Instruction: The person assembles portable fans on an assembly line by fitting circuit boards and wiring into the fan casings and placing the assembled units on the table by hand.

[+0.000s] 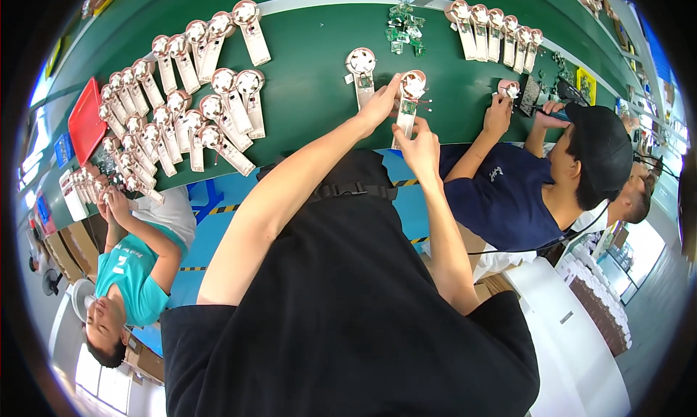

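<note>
Both my hands are on one small handheld fan body (406, 111), a pale handle with a round coppery head that has a white bladed wheel in it. My left hand (380, 103) grips it near the head from the left, fingers closed. Lower down, my right hand (421, 150) pinches the handle's end; part of the fingers is hidden. Inside the handle a small green circuit board shows, and thin wires stick out on its right. Just left of it another fan body (362, 79) lies on the green table (312, 54), partly behind my left hand.
Fan bodies (174, 119) lie in rows at the left, and more (494, 32) stand in a row at the far right. Loose green circuit boards (404, 29) are heaped at the back. A red tray (88, 121) sits far left. Co-workers sit on both sides, one holding a fan head (507, 90).
</note>
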`<state>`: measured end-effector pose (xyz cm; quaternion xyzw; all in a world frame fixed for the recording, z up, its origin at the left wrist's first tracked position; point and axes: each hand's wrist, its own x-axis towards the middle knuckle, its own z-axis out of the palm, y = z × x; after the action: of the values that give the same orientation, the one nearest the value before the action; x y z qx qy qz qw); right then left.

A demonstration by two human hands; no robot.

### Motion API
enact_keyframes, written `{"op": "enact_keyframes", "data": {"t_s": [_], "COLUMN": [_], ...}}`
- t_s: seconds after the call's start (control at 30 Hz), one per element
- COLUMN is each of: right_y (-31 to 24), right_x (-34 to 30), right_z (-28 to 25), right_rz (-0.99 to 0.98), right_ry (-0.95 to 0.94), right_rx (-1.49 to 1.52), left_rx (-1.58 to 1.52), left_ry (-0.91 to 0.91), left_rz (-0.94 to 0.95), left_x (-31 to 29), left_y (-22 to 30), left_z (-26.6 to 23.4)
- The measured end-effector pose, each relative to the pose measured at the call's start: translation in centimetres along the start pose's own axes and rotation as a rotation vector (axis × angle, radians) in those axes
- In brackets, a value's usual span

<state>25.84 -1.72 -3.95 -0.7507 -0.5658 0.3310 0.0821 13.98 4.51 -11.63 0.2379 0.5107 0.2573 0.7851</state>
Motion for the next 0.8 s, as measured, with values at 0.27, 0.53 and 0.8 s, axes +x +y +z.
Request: {"op": "enact_keyframes", "data": {"t_s": [0.27,0.53,0.8], "right_y": [4.1,4.2,4.1], "right_x": [3.2,4.9,5.8], "right_z": [2.6,3.1,2.2], "right_rz": [-0.041,-0.062,-0.046], "right_ry": [0.043,0.103,0.075], "right_rx": [-0.055,-0.185,-0.395], "left_rx": [-0.102,0.193,0.198], "left_ry": [-0.04,-0.088,-0.124], "left_rz": [-0.205,-0.187,-0.019], "left_x": [2.5,2.6,-3.4], "left_y": [-0.6,-0.7,2.4], "left_z": [0.7,-0.1,-4.3]}}
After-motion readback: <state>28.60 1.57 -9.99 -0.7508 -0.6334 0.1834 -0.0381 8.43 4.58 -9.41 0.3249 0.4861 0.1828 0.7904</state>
